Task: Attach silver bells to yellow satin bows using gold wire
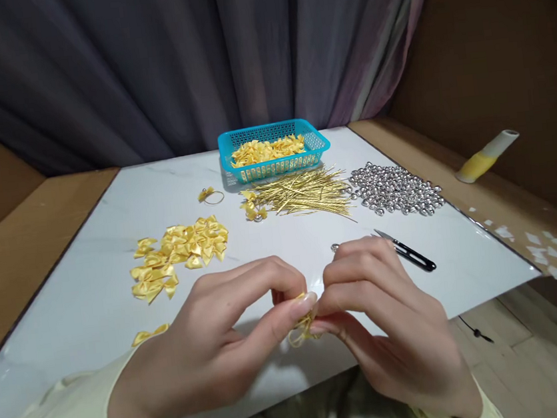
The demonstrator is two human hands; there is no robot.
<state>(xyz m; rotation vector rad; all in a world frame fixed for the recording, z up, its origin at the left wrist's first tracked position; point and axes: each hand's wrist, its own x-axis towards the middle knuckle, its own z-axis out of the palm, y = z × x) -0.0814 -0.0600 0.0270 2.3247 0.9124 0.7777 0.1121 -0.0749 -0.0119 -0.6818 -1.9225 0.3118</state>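
Observation:
My left hand and my right hand meet over the front of the white table. Their thumbs and fingertips pinch a small yellow ribbon bow with loops of thin gold wire at its lower side. Fingers cover most of the bow, so its front is hidden. Just beyond the right knuckles lie black thread snips and a single silver bead. One loose yellow bow rests by my left wrist, partly behind the sleeve.
A pile of yellow bows lies on the left. Behind are gold wire twists, silver beads, and a turquoise basket of yellow pieces. Bows with wire and a wire ring lie nearby. A yellow-white tube stands right.

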